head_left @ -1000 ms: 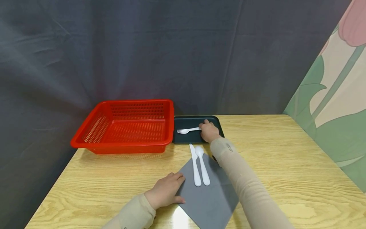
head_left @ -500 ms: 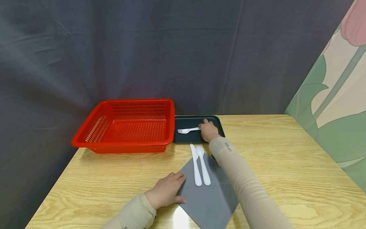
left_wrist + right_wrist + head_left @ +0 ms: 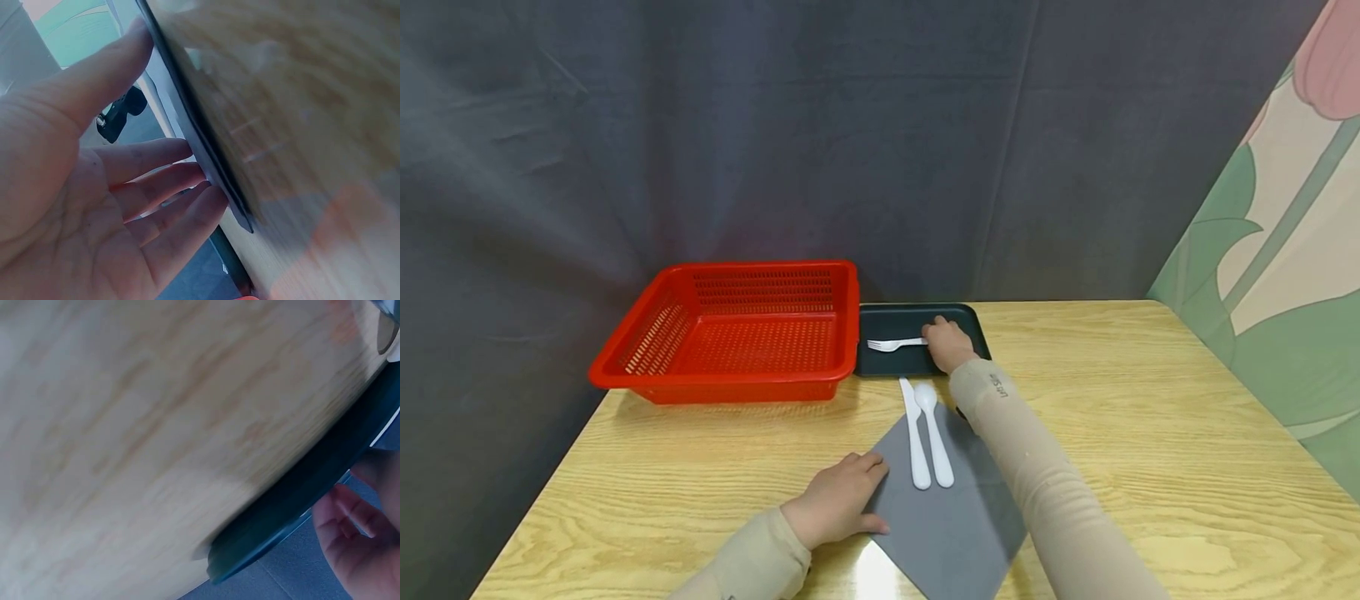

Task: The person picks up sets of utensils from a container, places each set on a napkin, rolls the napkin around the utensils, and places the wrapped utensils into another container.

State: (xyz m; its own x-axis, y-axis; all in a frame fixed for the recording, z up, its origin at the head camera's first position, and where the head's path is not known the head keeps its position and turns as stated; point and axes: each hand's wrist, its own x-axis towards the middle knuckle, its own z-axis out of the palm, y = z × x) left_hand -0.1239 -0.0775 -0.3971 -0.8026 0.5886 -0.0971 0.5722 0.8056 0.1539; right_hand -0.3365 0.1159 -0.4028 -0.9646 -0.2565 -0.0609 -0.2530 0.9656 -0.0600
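Observation:
A white fork [image 3: 891, 344] lies across the dark green tray [image 3: 880, 312], tines to the left. My right hand [image 3: 949, 344] reaches into the tray and pinches the end of its handle; the fingertips' contact is partly hidden. In the right wrist view, the thumb and fingers of that hand [image 3: 362, 531] show beyond the tray's rim [image 3: 294, 500]. My left hand [image 3: 838, 500] touches the left edge of a grey square napkin [image 3: 940, 533] with spread fingers. A white knife [image 3: 916, 442] and a white spoon [image 3: 937, 442] lie side by side on the napkin, their upper ends past its far corner.
A red perforated basket [image 3: 730, 387] stands left of the tray, its right side close against it. Both sit near the back of the wooden table [image 3: 1150, 433]. A dark curtain [image 3: 850, 150] hangs behind, and a flower-patterned cloth [image 3: 1292, 250] is on the right.
My right hand stays at the fork's handle; the fork has shifted very slightly. The left hand, napkin, knife and spoon keep their places.

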